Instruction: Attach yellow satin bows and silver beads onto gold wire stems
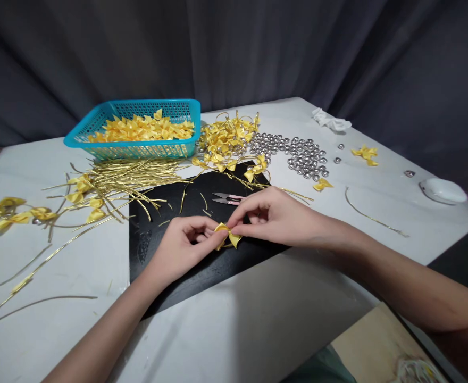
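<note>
Over the black mat [178, 276], a yellow ribbon bow [234, 240] is pinched between both hands. My left hand [188, 242] grips its left side, thumb against the ribbon. From the right, my right hand [272, 215] closes thumb and forefinger on the bow's upper middle. Part of the bow is covered by the fingers, and a thin gold loop shows just beneath it. Behind the hands, thread snips [228, 199] with pink handles lie on the mat, partly hidden by my right hand. Short gold cord offcuts [204, 201] are scattered near them.
A blue basket [132, 149] of yellow ribbon pieces stands at the back left. Gold cords [126, 175] lie before it. Beside it are finished-looking bow loops [228, 135] and silver beads [306, 157]. A white dish [443, 190] sits at the right edge.
</note>
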Demonstrator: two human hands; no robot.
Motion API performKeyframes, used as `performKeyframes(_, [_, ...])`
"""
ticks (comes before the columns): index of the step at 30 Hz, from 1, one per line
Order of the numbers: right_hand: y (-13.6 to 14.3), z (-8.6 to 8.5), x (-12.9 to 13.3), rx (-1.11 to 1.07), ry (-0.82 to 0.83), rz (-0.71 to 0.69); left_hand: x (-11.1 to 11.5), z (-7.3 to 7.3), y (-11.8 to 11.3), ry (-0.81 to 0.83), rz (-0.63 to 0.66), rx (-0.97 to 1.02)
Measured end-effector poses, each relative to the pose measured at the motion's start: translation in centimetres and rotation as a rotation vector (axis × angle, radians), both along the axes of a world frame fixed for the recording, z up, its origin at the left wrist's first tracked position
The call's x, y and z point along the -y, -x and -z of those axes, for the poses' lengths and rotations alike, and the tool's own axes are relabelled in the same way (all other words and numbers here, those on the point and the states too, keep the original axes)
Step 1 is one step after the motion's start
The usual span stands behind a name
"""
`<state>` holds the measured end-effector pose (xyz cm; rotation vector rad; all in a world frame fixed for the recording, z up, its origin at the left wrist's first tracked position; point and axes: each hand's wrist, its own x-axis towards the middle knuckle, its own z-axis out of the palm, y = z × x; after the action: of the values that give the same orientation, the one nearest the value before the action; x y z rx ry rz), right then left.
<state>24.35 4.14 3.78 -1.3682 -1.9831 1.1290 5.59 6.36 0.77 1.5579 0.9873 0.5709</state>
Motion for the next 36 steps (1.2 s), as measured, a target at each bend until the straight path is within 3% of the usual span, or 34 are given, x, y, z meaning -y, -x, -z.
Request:
performKeyframes(8, [0.16, 0.35, 0.00, 0.016, -0.041, -0.006, -0.10, -0.02, -0.16, -0.033, -0.004, 0.021])
performKeyframes(17, [0.35, 0.16, 0.25, 0.172, -0.284, -0.089, -0.18, 0.07, -0.05, -0.029, -0.010, 0.024])
performKeyframes(36, [0.12, 0.31, 0.04, 0.222, -0.322, -0.035, -0.53, 0.38, 0.19, -0.085, -0.114, 0.039])
